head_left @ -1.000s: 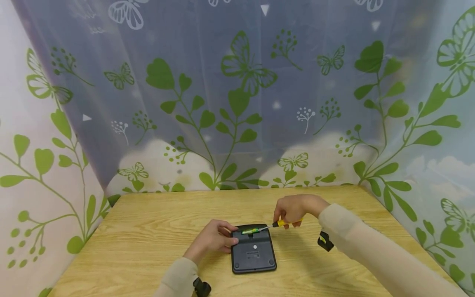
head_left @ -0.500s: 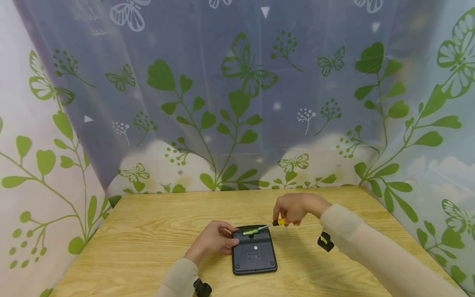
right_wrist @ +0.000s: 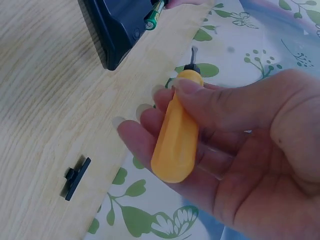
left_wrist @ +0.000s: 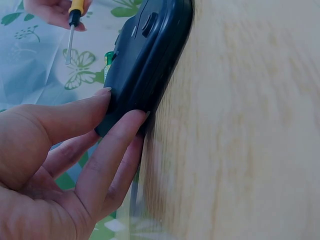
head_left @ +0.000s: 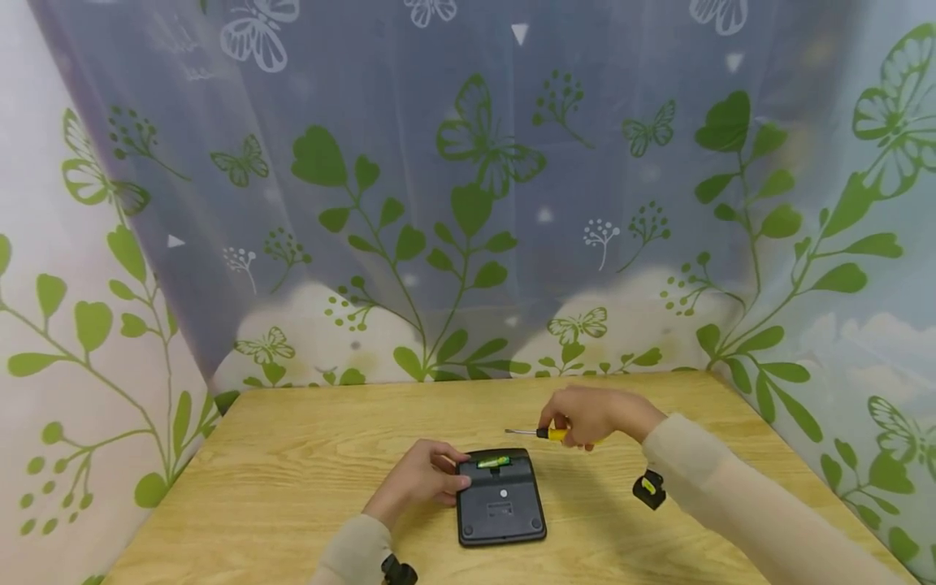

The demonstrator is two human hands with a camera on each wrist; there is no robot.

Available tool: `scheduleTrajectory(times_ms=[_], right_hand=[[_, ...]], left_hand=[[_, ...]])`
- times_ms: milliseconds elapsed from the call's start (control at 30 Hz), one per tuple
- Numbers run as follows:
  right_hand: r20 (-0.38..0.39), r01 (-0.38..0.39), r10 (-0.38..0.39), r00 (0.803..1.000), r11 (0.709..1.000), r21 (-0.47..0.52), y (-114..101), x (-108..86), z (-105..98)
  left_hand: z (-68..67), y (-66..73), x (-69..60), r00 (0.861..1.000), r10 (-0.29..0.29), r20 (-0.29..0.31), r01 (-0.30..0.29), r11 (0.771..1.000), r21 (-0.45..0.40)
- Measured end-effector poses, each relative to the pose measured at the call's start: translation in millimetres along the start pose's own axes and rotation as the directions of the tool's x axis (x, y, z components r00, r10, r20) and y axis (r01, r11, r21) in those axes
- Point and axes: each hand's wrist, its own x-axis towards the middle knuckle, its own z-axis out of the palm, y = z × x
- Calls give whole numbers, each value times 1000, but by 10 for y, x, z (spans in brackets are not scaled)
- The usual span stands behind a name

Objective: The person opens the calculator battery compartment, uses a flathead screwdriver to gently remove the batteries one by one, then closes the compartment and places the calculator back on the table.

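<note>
A flat black device that looks like a calculator [head_left: 504, 520] lies back side up on the wooden table. A green battery [head_left: 493, 462] sits in its uncovered compartment; in the right wrist view one battery end [right_wrist: 152, 22] sticks up out of it. My left hand [head_left: 424, 475] grips the device's left edge, thumb [left_wrist: 85, 112] on top and fingers along the side. My right hand [head_left: 588, 414] holds a screwdriver with a yellow handle [right_wrist: 177, 135]. Its metal shaft [head_left: 521, 431] points left, above and behind the device, apart from the battery.
A small black piece, possibly the battery cover [right_wrist: 77, 178], lies on the table near its edge in the right wrist view. Printed cloth [head_left: 475, 244] with leaves and butterflies hangs behind the wooden table [head_left: 292, 455] and at both sides.
The screwdriver tip was at the battery's right end; it has lifted away and moved back. The battery's right end tilted up in between. My left hand keeps its hold on the device.
</note>
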Motion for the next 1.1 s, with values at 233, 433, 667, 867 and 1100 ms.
scheduleTrajectory(times_ms=[233, 433, 667, 867, 1100], right_hand=[[-34, -17, 18, 999, 999, 33, 52, -48, 77], [-73, -33, 40, 997, 995, 90, 86, -77, 119], [-146, -20, 31, 989, 997, 77, 135, -116, 92], [-239, -20, 17, 971, 1000, -10, 188, -161, 57], [-248, -86, 88, 965, 996, 19, 244, -198, 47]], left_hand=[[2, -33, 6, 1000, -2, 5, 2, 1000, 3], [-3, -31, 12, 1000, -11, 4, 11, 1000, 2], [-23, -6, 23, 1000, -18, 3, 18, 1000, 13], [-21, -4, 22, 1000, -20, 4, 20, 1000, 13], [-20, -1, 16, 1000, -5, 1, 5, 1000, 23]])
